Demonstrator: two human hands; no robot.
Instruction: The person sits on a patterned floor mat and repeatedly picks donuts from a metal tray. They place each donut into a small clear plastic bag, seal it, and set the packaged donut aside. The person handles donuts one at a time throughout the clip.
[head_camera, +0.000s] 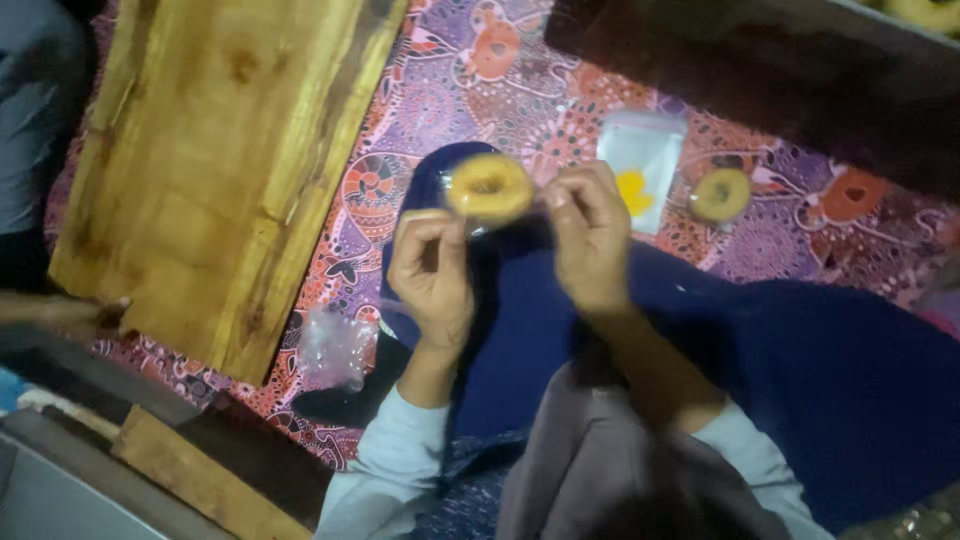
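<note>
- Two hands up over lap: left hand (432, 270) and right hand (590, 238) both pinch a clear wrapper w/ ring snack (489, 187) inside, held mid-air; looks not yet sealed.
- Empty bags (335, 348) near left knee.
- Farther: pouch (641, 160), second ring (720, 195) on mat (440, 90), prob still to pack.

Both hands hold a ring-shaped yellow snack (489, 186) in clear wrap above a blue lap. The left hand (432, 275) pinches the wrap's lower left edge; the right hand (590, 235) pinches its right side. A second ring (721, 194) and a clear bag (641, 164) lie on the patterned cloth (440, 90). A wooden board (215, 160) lies to the left.
</note>
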